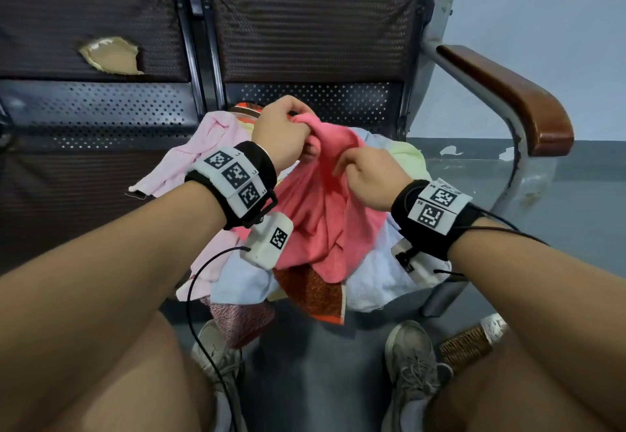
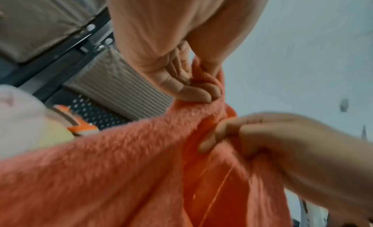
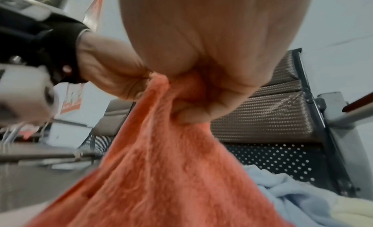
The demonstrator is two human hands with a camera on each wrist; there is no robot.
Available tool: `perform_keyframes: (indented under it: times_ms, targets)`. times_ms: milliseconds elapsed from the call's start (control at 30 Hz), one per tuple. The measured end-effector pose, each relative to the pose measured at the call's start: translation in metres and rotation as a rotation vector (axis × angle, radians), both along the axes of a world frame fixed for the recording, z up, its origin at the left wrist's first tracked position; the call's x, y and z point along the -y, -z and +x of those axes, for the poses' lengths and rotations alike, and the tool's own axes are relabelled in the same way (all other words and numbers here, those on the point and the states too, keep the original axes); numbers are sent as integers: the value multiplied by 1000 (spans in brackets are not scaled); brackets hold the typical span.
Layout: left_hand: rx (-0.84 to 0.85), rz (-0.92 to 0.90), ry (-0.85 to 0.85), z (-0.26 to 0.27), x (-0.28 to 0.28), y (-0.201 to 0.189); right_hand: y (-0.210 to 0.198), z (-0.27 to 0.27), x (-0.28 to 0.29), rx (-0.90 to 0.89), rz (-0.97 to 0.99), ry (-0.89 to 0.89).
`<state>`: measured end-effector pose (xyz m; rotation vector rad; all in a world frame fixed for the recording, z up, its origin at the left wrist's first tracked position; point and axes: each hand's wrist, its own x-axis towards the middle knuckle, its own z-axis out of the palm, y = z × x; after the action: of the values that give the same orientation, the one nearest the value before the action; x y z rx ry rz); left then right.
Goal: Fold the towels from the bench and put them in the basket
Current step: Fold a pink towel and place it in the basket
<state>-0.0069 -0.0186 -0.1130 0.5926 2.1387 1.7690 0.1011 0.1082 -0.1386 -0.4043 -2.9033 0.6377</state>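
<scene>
While both hands pinch the coral towel (image 1: 315, 201) above the bench pile (image 1: 376, 275), left hand (image 1: 283, 133) and right hand (image 1: 371, 177) sit close together. Better they slide apart along the hem to find corners first.

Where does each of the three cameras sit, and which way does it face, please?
Head: on the head, facing down at the bench; forearms, thighs, shoes show.
Left wrist: under the left hand, looking along its fingers.
Right wrist: under the right hand, likewise.
Shared: both hands gripping the coral towel.
</scene>
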Motion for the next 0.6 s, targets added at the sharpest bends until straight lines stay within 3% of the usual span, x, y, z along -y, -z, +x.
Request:
perform_keyframes:
  times_ms: [100, 233, 333, 433, 533, 600]
  targets:
    - [-68, -74, 69, 7, 2, -1, -4, -5, 5, -126, -121, 30]
    - [-56, -51, 141, 16, -5, -7, 0, -9, 20, 28, -194, -35]
    - [-104, -32, 153, 20, -10, -14, 6, -16, 19, -21, -160, 32]
    - [-77, 54, 68, 13, -12, -17, 13, -19, 13, 50, -93, 149]
    - [-65, 96, -89, -4, -10, -19, 15, -16, 13, 183, -134, 124]
    - [-69, 88, -186, -18, -2, -18, 6, -12, 8, 122, -175, 108]
